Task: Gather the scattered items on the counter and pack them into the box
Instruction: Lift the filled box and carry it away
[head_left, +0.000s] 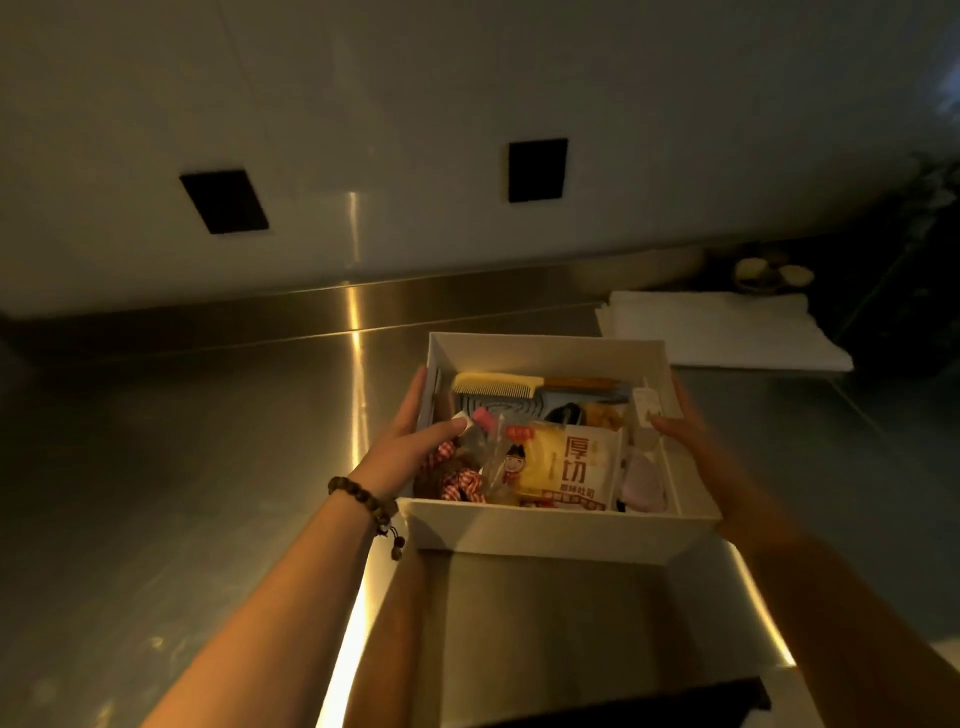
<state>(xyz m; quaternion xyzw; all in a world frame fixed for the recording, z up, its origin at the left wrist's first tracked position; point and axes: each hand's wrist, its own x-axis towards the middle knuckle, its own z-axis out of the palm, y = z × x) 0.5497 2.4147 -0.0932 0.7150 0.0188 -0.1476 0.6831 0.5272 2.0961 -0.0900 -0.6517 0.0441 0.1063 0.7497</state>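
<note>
Head view — dim, warm light over a steel counter (208, 467) with a bright streak of reflection down its middle.

White open-topped box (545, 525) sits near the middle of the frame, held between both hands. Whether it rests on the counter or is raised off it cannot be told.

Left hand (410, 441): clamped on the box's left wall, fingers outside, thumb hooked over the rim into the box. A string of dark wooden beads (371, 504) circles that wrist.

Right hand (691, 431): clamped on the right wall the same way, thumb over the rim, fingers outside.

Inside the box, packed close:
- yellow comb (488, 384) along the far wall, teeth toward the viewer
- blue-grey ridged item (498, 408) just under the comb; kind unclear
- yellow snack packet (566, 462) in the middle, large characters 厚切 on a white panel, a cartoon face at its left, a small red label at upper left; the finer print is too blurred to read
- red-and-white checked cloth piece (457, 480) at the near left corner
- pale lilac rounded item (644, 480) at the near right
- small white tag or packet (647, 405) against the right wall

Beyond the box, a folded white towel (727, 332) lies on the counter at far right. Two black squares (537, 169) are set in the pale wall behind.
</note>
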